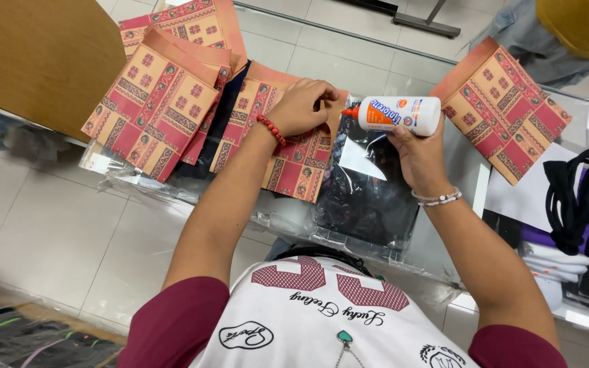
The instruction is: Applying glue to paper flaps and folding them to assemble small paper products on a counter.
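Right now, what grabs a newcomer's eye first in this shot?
The white glue bottle with an orange cap, held sideways in the right hand at centre. Its tip points at a red-and-tan patterned paper bag that the left hand presses flat on the glass counter. More patterned bags fan out at upper left, and another one lies at right.

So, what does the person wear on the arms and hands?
Both arms are bare below short maroon sleeves: left sleeve, right sleeve. The left wrist carries a red bead bracelet. The right wrist carries thin pale bracelets, at least one beaded. The left hand and right hand are bare, no gloves; I see no rings.
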